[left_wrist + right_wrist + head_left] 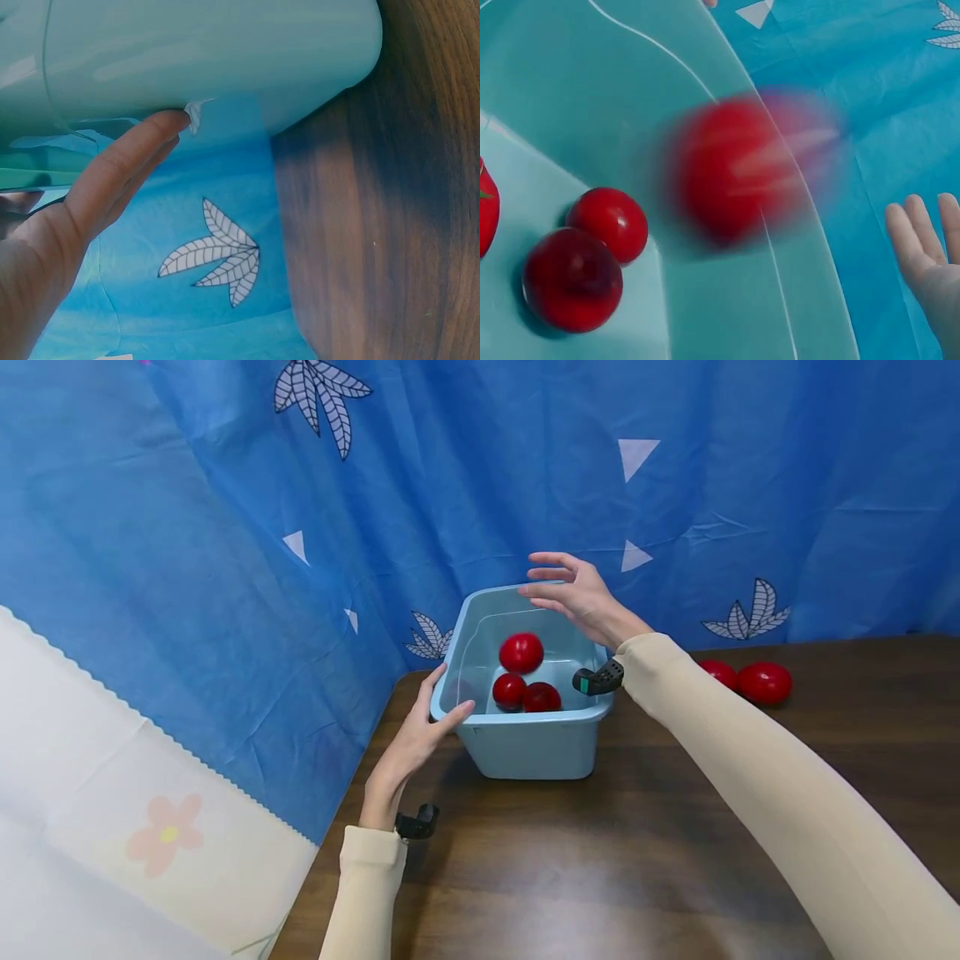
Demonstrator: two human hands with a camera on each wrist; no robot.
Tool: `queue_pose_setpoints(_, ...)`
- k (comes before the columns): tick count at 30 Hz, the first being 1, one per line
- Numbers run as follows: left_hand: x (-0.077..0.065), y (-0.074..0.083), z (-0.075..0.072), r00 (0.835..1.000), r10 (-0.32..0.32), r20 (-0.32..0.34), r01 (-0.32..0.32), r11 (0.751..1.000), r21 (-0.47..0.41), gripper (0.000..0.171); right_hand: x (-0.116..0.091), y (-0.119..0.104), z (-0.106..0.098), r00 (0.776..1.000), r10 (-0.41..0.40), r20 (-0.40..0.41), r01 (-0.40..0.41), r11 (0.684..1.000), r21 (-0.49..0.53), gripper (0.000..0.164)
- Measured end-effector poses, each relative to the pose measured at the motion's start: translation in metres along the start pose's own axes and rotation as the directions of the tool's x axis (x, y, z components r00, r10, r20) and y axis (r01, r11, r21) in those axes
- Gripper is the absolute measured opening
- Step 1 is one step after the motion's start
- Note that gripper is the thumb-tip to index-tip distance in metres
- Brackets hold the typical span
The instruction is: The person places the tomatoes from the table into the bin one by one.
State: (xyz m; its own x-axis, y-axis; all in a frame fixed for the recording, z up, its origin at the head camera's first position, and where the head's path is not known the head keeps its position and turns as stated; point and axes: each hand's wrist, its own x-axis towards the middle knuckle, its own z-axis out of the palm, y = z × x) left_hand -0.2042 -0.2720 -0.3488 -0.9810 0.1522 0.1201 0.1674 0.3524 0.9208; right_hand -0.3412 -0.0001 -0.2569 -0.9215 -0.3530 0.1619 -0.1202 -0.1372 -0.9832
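My left hand (pixel 415 731) rests at the near left corner of a light blue plastic tub (pixel 528 747). Its fingers (pixel 124 161) lie straight along the outer wall in the left wrist view, and the thumb reaches over the rim. Above the tub's far right side is my right hand (pixel 577 597), fingers extended and holding nothing. A motion-blurred red tomato (pixel 727 176) is in the air inside the tub, apart from the hand. Below it, two tomatoes (pixel 607 225) sit on the tub floor. Another tomato with a green stem (pixel 486 206) shows at the right wrist view's left edge.
Two more red tomatoes (pixel 763 683) lie on the dark wooden table (pixel 675 827) to the right, one partly hidden by the right sleeve. A blue patterned curtain (pixel 480 468) hangs behind the tub, and a pale cloth (pixel 97 810) hangs at the left.
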Motion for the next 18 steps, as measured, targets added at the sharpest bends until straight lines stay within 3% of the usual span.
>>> queue_pose_setpoints(10, -0.003, -0.001, 0.001, 1.0, -0.001, 0.001, 0.001, 1.0, -0.002, 0.086, -0.013, -0.004, -0.017, 0.999, -0.005, 0.046, 0.006, 0.999, -0.033, 0.067)
queue_pose_setpoints(14, -0.004, -0.001, 0.0, 1.0, 0.007, 0.001, -0.007, 1.0, -0.006, 0.086, -0.022, -0.007, -0.035, 0.998, -0.016, 0.055, 0.018, 0.999, -0.035, 0.066)
queue_pose_setpoints(18, -0.005, 0.0, -0.001, 1.0, -0.003, -0.001, 0.003, 1.0, 0.003, 0.086, -0.034, -0.008, -0.06, 1.0, -0.016, 0.006, 0.016, 0.997, -0.071, 0.066)
